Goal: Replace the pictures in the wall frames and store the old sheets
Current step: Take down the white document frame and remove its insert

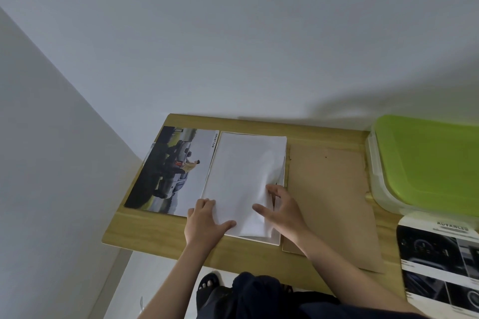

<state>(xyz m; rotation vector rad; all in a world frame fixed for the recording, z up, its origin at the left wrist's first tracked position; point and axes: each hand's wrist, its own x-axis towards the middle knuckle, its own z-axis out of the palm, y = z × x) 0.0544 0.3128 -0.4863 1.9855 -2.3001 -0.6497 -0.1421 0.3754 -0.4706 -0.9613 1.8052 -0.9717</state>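
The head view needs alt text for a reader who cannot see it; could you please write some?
Both hands, the left hand and right hand, handle a white sheet lying on a wooden table, the right lifting its edge. A car poster lies to its left, a brown backing board to its right, and a green-lidded box beyond.

One head-worn camera looks steeply down, close over the wooden table (pixel 160 235).
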